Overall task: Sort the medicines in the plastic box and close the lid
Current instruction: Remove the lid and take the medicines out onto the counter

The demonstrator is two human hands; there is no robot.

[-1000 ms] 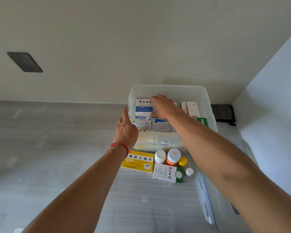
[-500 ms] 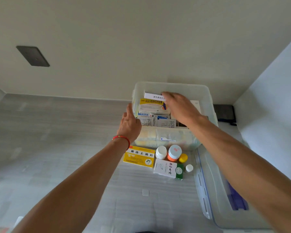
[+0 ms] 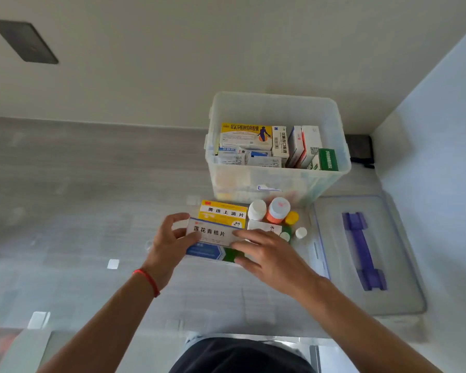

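hands meet over a white, blue and green cardboard medicine box (image 3: 213, 239) in the head view: left hand (image 3: 170, 243) grips its left end, right hand (image 3: 269, 254) pinches its right end, holding it just in front of a yellow cardboard medicine box (image 3: 223, 212) on the grey tabletop (image 3: 92, 197). behind stands the clear plastic storage box (image 3: 277, 181), packed with upright cartons. its clear lid with purple handle (image 3: 366, 254) lies flat to the right. small pill bottles (image 3: 277, 211) stand between.
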